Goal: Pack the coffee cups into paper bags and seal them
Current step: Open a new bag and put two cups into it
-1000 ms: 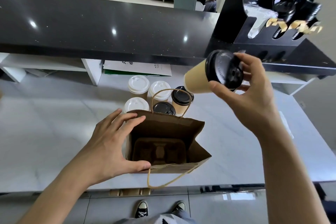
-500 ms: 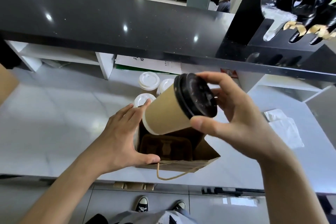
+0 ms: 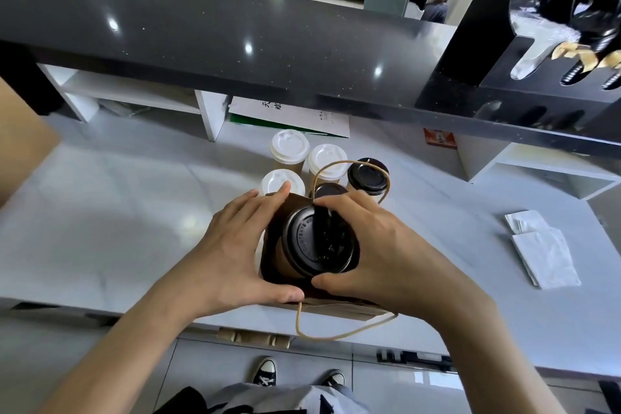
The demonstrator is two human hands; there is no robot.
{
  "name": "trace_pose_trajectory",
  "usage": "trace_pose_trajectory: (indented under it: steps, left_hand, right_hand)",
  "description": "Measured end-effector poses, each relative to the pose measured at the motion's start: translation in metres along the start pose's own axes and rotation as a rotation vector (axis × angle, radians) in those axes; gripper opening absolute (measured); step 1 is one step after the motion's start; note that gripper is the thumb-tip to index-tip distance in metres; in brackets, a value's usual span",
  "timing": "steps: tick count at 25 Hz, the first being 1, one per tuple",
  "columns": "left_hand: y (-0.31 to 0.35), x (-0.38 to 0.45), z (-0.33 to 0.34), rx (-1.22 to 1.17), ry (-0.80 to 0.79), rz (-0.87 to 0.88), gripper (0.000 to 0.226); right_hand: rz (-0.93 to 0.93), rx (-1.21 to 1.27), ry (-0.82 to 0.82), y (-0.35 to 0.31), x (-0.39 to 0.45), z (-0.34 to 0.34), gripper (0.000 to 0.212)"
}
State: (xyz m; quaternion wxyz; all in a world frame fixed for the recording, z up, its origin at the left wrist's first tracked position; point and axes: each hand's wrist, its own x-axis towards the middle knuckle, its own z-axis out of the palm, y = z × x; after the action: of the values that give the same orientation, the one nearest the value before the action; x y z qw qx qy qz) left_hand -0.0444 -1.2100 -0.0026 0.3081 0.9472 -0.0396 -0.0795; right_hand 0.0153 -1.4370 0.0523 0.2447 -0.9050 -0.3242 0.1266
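At the lower centre of the frame we see the paper bag (image 3: 339, 307) standing open at the near edge of the counter (image 3: 100, 228), one cord handle (image 3: 336, 334) drooping over that edge. Our left hand (image 3: 232, 252) braces the bag's left wall, fingers straight and close together along the rim, thumb hooked over the near lip. Our right hand (image 3: 379, 249) grips the black-lidded cup (image 3: 316, 242) just under its lid, fingers curled over the far side and thumb on the near side, the cup's base already inside the bag's mouth. We judge the cup a thin paper shell that dents if squeezed at mid-wall; the stiff rim below the lid is the safer hold, and it should stay upright, since we cannot tell how full it is. The bag is light and creases easily, hence the bracing hand. Beyond it, at mid-frame, three white-lidded cups (image 3: 289, 148) and two more black-lidded ones (image 3: 368, 176) wait together.
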Motion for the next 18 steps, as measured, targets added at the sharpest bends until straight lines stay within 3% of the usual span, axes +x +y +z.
trace_pose_trajectory:
  steps: [6, 18]
  left_hand:
    - [0.001, 0.0, 0.001, 0.0, 0.021, 0.011, 0.137]
    - [-0.002, -0.001, 0.004, 0.043, 0.03, 0.045, 0.134]
  right_hand:
    - [-0.039, -0.241, -0.104, 0.006, 0.025, 0.037, 0.078]
    - [-0.031, -0.328, -0.157, 0.015, 0.043, 0.077, 0.072]
